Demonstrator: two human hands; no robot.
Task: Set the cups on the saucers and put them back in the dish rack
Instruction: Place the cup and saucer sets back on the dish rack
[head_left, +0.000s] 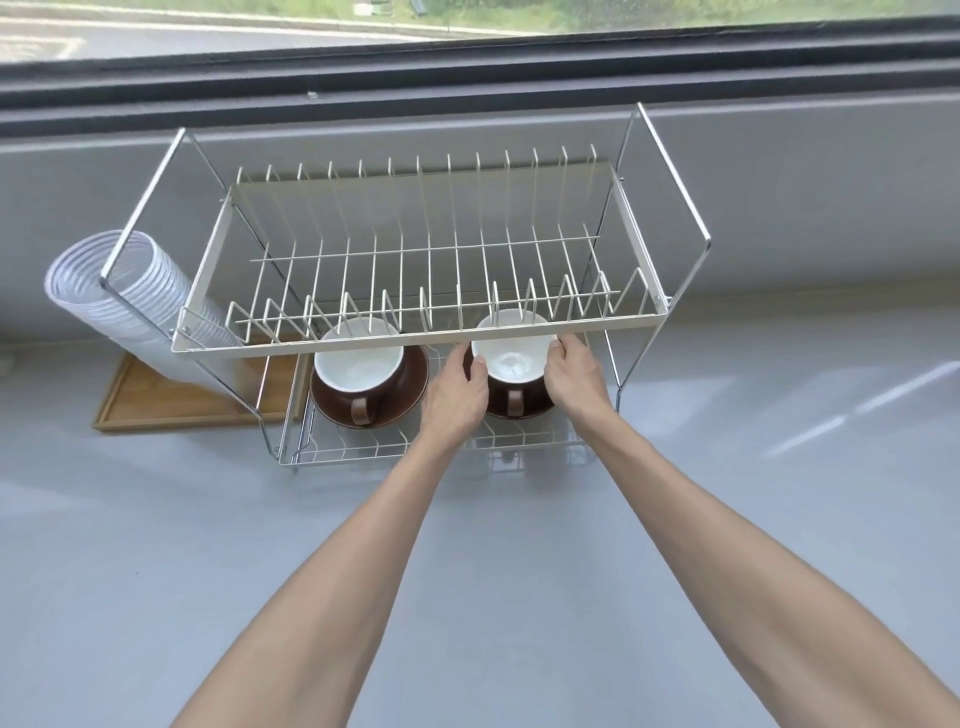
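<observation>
Between your hands (457, 395) (571, 374), a brown cup (511, 374) sits upright on its saucer (519, 413) in the rack (395, 345); left of them, another cup (358, 371) on its saucer (410, 384).

counter (156, 519): pale grey, glossy, daylight streaks at right | window (467, 21): wide, dark frame, road and grass outside | wooden tray (171, 400): left, ribbed white hose (114, 296) above it

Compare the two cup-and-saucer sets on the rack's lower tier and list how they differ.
The left cup stands free, touched by no hand; the right cup is gripped on both sides by the left hand and the right hand. The left saucer shows a wide brown rim; the right saucer is mostly hidden by cup and hands. Both cups are brown outside, white inside, upright, handles facing the person, under the dish rack's upper tier.
</observation>
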